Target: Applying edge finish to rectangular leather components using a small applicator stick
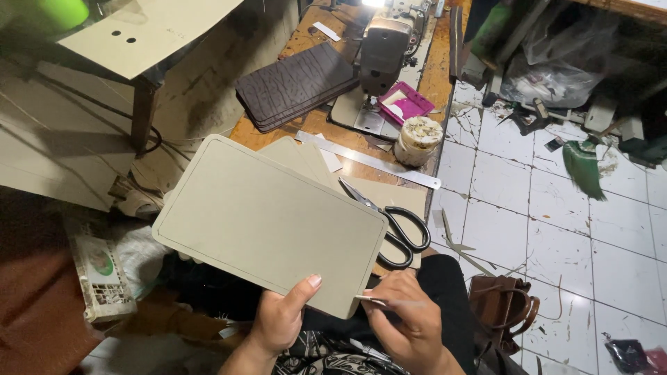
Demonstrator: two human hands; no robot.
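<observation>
Grey-beige card panel (pixel 267 222) fills the frame's centre, pinched at its lower edge by the left hand (pixel 278 321). At lower right, the right hand (pixel 410 316) grips a thin pen-like tool (pixel 372 300) touching the panel's corner; marking the edge seems underway, calling for a steady hold. Black scissors (pixel 397 229) lie just beside, to the right.

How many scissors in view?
1: black-handled scissors on the wooden table, just right of the beige board held in the left hand. Others may be hidden.

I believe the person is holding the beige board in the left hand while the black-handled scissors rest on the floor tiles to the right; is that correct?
Not quite. The head view shows the black-handled scissors lying on the wooden table, beside the metal ruler, not on the floor tiles. The rest holds: the left hand grips the beige board at its lower edge.
</observation>
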